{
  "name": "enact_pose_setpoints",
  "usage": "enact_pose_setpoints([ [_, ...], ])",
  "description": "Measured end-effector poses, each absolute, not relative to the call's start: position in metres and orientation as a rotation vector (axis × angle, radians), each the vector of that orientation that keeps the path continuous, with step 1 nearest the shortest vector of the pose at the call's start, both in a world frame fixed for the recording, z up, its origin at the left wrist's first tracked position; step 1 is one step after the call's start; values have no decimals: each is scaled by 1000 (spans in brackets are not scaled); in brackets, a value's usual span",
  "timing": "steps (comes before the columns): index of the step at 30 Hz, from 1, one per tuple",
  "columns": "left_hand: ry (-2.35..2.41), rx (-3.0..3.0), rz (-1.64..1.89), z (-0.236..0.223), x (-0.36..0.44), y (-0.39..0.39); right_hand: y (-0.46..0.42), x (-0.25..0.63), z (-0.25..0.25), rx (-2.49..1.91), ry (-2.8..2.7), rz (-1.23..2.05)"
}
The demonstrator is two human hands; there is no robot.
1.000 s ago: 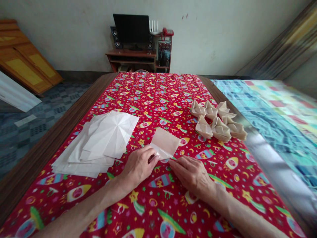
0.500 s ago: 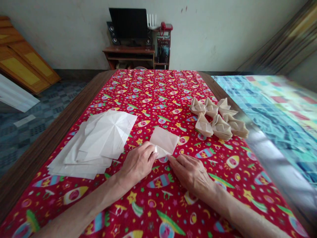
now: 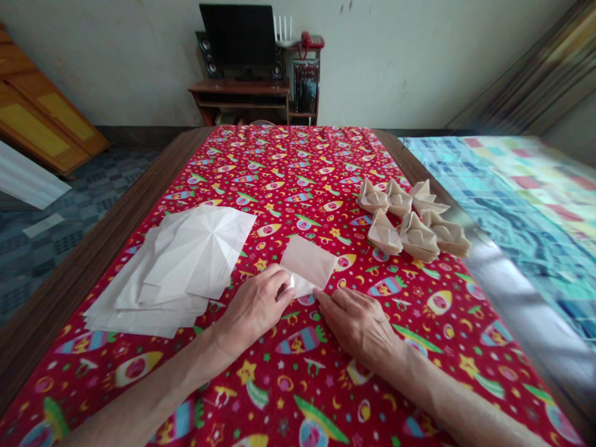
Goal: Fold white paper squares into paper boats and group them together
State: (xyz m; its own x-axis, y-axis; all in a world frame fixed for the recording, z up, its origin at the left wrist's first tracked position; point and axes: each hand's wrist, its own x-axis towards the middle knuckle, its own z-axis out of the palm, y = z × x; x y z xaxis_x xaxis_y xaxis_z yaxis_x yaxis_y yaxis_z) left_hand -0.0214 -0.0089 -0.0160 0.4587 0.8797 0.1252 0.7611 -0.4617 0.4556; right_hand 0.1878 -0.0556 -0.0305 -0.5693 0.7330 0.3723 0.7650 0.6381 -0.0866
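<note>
A small square of thin whitish paper (image 3: pixel 310 259) lies on the red cloth in front of me, its near edge folded up in a paler strip. At the near left of this paper, my left hand (image 3: pixel 265 292) pinches the fold between thumb and fingers. My right hand (image 3: pixel 356 320) has its fingers pressed together, the fingertips on the near right corner; its thumb is mostly hidden. To the left lies a loose stack of creased white paper sheets (image 3: pixel 186 261). Several beige folded paper pieces (image 3: pixel 416 239) stand in two rows at the right.
A red patterned cloth (image 3: pixel 298 180) covers the dark wooden table (image 3: pixel 139 186). Beyond its far end, a monitor (image 3: pixel 238 36) and speakers stand on a small desk. A bed with a blue checked cover (image 3: pixel 493 205) adjoins the right side. A wooden cabinet (image 3: pixel 46 112) is at far left.
The view has tilted slightly, so the desk sits higher in the picture. Both hands stay on the small paper in nearly the same pose.
</note>
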Motion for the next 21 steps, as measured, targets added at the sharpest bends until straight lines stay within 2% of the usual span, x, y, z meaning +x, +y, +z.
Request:
enact_pose_setpoints([
  [9,1380,2329,527,-16,-25,-5,-55,186,-26,-1242,-2486,-59],
  [16,1499,2393,677,-22,-26,-5,-55,185,-25,-1245,-2493,-74],
  [21,1082,2886,458,-15,-24,-16,-55,184,-21,-1247,-2490,-55],
])
